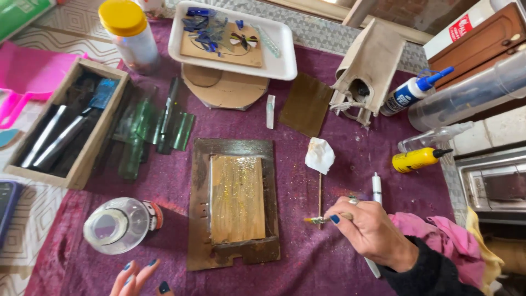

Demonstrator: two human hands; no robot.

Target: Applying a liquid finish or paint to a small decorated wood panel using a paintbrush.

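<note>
My right hand [371, 230] is at the lower right, pinching a small paintbrush [319, 220] whose tip points left, just right of a dark wooden board [200, 208]. A glittery golden panel [236, 198] lies on that board. My left hand [137, 278] shows only its fingertips at the bottom edge, fingers apart, holding nothing, just below an open clear jar [115, 225] lying on the purple cloth [323, 263].
A wooden box [82, 159] of dark strips, green glass pieces [156, 129], a yellow-lidded jar [130, 34], a white tray [282, 52] with blue shards, a small birdhouse [368, 68], glue bottles [412, 92], a yellow bottle [416, 159], crumpled tissue [319, 155], a thin stick [320, 192] and a pink rag [438, 235].
</note>
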